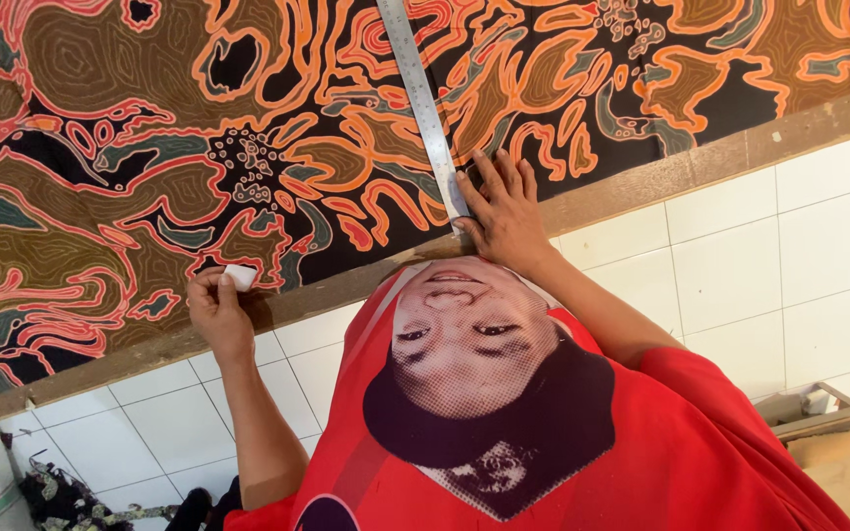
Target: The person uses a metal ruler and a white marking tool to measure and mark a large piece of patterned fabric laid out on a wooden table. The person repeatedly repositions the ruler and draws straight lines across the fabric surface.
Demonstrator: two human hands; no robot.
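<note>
We press our right hand [506,211], fingers spread flat, on the near end of a steel ruler [423,103] lying across patterned batik cloth [150,187] spread on the wooden table [661,177]. Our left hand [216,310] pinches a small white chalk [241,276] at the cloth's near edge. The cloth looks light and limp, likely to shift unless pinned; the ruler seems stiff, thin and slippery, best held down flat.

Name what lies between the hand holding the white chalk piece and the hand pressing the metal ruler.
In the head view, only patterned cloth and the wooden table edge lie between the left hand and right hand.
</note>
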